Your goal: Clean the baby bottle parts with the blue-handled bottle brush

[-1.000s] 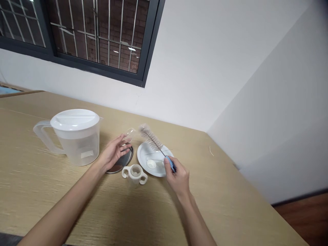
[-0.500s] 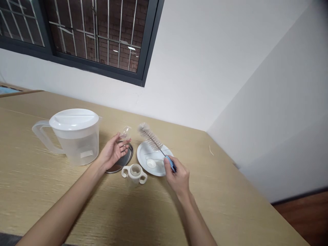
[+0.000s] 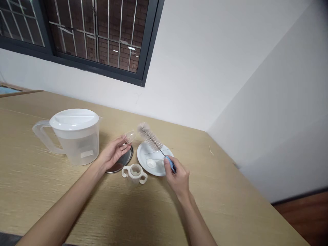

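Note:
My left hand (image 3: pixel 114 154) pinches a small clear plastic cap (image 3: pixel 130 136) at the fingertips, above a round metal tray (image 3: pixel 125 159). My right hand (image 3: pixel 178 176) is wrapped round the blue handle of a bottle brush (image 3: pixel 153 139). The brush's white bristles point up and to the left, over a white plate (image 3: pixel 141 158). On that plate lie a small white round piece (image 3: pixel 151 163) and a thin wire-like rod. Between my forearms stands a baby bottle (image 3: pixel 134 174) with two cream handles and an uncovered top.
A large translucent pitcher (image 3: pixel 78 143) with a white lid stands left of the metal tray. A thin pale strip (image 3: pixel 211 150) lies on the table to the right. White walls and a barred window (image 3: pixel 97 37) rise behind the table.
My left hand has turned the clear cap, tilting it over to the right and slightly lower, nearer the brush head. My right hand and the brush stay almost still.

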`<action>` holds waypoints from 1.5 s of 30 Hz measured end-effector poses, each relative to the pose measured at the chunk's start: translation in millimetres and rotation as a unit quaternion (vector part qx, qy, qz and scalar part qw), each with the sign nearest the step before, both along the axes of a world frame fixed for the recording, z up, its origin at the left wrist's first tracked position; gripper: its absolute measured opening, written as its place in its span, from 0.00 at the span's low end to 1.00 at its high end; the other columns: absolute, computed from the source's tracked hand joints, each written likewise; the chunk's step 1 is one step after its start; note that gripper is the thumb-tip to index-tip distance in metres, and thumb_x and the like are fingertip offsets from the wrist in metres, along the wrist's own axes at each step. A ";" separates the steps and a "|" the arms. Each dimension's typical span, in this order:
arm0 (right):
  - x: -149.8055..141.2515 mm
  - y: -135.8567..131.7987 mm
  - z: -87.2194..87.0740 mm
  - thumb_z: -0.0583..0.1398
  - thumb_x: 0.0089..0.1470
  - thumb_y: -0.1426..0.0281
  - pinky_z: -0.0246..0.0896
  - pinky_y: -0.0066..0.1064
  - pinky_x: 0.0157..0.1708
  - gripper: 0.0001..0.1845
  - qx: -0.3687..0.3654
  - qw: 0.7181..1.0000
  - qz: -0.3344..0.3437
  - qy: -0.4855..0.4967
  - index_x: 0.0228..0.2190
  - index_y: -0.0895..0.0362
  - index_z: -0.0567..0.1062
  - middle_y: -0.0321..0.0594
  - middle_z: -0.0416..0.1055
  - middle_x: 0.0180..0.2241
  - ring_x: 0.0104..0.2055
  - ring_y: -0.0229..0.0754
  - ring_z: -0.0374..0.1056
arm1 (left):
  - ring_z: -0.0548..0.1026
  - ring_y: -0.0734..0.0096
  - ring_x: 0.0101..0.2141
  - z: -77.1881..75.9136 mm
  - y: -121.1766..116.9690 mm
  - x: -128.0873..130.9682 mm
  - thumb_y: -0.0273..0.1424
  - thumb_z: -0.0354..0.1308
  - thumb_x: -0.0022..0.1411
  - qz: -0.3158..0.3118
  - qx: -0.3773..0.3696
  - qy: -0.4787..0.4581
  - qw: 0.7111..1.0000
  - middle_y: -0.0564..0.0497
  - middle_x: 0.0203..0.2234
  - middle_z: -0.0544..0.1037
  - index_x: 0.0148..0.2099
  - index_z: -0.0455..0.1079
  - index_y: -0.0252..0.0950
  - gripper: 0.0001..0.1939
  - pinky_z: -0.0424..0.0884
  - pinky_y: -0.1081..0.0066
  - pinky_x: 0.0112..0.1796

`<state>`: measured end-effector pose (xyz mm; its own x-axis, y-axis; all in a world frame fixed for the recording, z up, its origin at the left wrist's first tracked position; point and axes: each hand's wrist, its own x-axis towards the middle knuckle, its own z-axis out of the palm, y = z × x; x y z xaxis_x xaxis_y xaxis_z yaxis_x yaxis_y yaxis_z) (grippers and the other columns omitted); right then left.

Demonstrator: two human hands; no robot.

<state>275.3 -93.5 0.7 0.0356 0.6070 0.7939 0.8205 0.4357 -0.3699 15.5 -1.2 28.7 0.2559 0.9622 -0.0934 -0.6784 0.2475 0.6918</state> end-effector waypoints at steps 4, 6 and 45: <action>-0.7 -0.3 0.6 0.58 0.61 0.68 0.59 0.25 0.24 0.10 -0.008 1.000 0.017 -0.006 0.40 0.60 0.75 0.36 0.71 0.23 0.20 0.33 0.63 | 0.79 0.66 0.42 -4.0 0.1 1.5 0.23 0.66 0.54 0.010 0.021 0.034 0.999 0.45 0.43 0.79 0.46 0.73 0.33 0.15 0.77 0.65 0.48; -0.9 -0.5 1.1 0.57 0.61 0.68 0.58 0.25 0.24 0.10 -0.016 1.000 0.021 -0.010 0.40 0.60 0.75 0.34 0.70 0.22 0.20 0.33 0.62 | 0.79 0.66 0.43 -4.7 -0.2 2.0 0.22 0.67 0.54 0.018 0.022 0.046 0.999 0.44 0.45 0.79 0.47 0.72 0.33 0.18 0.77 0.65 0.48; -0.7 0.7 -0.7 0.57 0.61 0.67 0.59 0.25 0.25 0.11 -0.027 0.999 0.012 -0.011 0.40 0.60 0.76 0.35 0.72 0.23 0.21 0.33 0.63 | 0.80 0.66 0.36 2.6 -2.0 1.3 0.32 0.62 0.60 -0.036 -0.012 -0.021 0.999 0.44 0.37 0.80 0.42 0.71 0.35 0.08 0.78 0.66 0.41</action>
